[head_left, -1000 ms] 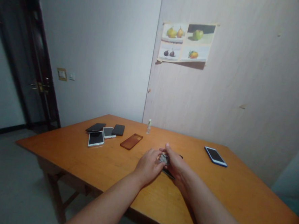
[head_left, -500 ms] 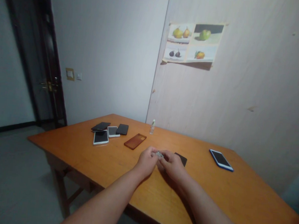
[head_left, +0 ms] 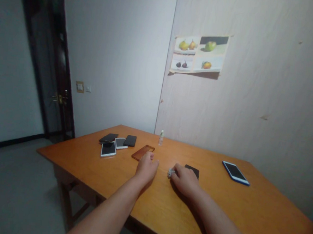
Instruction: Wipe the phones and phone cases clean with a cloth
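The right hand was clamped on a crumpled grey wad, which was at ten o'clock of the hand, near the table. At one o'clock lay a black phone, partly hidden by this hand. The left hand had thumb and fingers apart; the brown case lay at eleven o'clock from it, and whether they touched could not be told.

The wooden table carries several phones, a brown case and a clear bottle.

A wooden table stands on grey floor before pale walls.
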A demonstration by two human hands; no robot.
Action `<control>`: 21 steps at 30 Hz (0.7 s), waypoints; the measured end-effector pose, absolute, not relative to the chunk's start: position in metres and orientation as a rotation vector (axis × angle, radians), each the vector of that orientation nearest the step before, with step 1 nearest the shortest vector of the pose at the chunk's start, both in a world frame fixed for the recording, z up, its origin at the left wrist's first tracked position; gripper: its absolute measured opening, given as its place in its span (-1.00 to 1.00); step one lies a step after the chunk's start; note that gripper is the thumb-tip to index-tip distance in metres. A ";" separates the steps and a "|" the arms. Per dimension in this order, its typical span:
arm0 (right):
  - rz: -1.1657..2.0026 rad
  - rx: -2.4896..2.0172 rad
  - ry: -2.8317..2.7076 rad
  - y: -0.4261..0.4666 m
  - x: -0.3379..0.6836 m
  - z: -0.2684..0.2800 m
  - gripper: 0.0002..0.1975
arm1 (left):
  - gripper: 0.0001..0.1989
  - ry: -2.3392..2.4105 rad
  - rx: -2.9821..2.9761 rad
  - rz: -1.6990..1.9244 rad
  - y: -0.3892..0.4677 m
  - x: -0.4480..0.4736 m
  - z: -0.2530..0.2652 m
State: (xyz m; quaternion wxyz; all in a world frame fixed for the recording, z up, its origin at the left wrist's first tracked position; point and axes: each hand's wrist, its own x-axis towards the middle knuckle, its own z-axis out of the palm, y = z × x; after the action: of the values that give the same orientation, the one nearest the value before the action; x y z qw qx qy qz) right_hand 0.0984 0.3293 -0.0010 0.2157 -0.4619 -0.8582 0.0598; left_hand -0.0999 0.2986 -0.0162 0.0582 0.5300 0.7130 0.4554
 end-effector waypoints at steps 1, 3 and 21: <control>0.145 -1.318 -2.375 0.332 0.100 -0.001 -0.87 | -0.66 2.241 1.591 1.341 0.299 -0.106 -0.014; 0.165 -1.358 -2.353 0.337 0.102 -0.003 -0.86 | -0.55 2.395 1.552 1.243 0.299 -0.119 -0.008; 0.446 -1.187 -2.074 0.347 0.098 -0.011 -0.86 | -0.27 2.687 1.539 0.769 0.293 -0.171 0.003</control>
State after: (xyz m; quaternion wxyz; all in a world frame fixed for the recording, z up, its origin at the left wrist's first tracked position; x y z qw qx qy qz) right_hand 0.0982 0.3468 -0.0111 0.3481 -0.4577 -0.7999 0.1720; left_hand -0.1711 0.2928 0.0032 -0.0244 0.4823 0.8418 0.2410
